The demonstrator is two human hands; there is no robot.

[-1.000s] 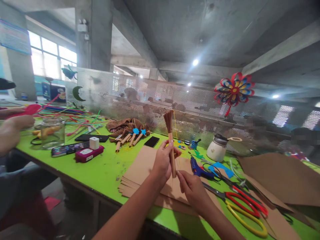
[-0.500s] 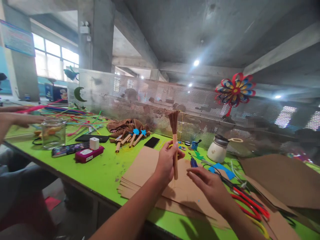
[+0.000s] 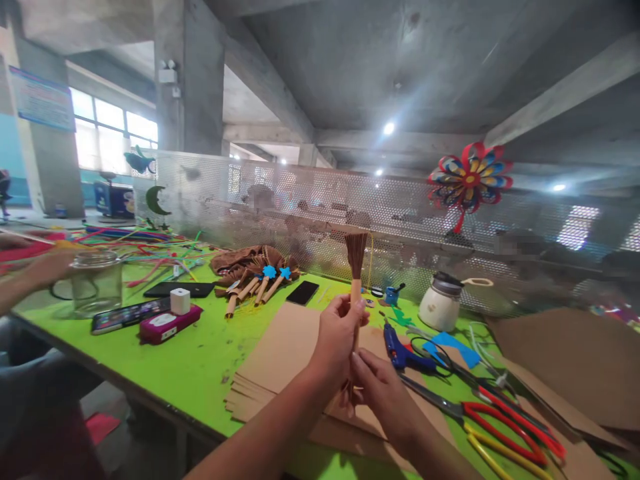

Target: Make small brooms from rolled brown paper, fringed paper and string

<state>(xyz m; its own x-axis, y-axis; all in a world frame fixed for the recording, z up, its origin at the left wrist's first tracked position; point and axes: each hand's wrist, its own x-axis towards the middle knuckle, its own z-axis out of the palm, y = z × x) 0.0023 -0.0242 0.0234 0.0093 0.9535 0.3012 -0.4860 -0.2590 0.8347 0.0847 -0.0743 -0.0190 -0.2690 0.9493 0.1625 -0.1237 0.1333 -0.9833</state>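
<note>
Upright in front of me is a pleated dark-brown paper fan (image 3: 357, 253) with a rolled kraft-paper handle, its folds bunched narrow like a brush. My left hand (image 3: 337, 333) is wrapped round the middle of the handle. Lower down, my right hand (image 3: 380, 383) has its fingers closed at the handle's bottom end, which they partly hide. Both hands are above a stack of kraft paper sheets (image 3: 280, 340). To the right of them lie a blue glue gun (image 3: 400, 350) and red-handled scissors (image 3: 500, 427).
Several similar fans (image 3: 260, 280) with blue shapes lie behind left, near a black phone (image 3: 303, 293). A glass jar (image 3: 97, 287), a magenta box (image 3: 170, 325) and another person's hand (image 3: 50, 270) are at left. A white jar (image 3: 439, 307) stands before the perforated screen (image 3: 310, 207).
My right hand has moved left from beside the glue gun to the lower end of the fan's handle. The fan sits slightly lower in view. The other person's hand has shifted lower.
</note>
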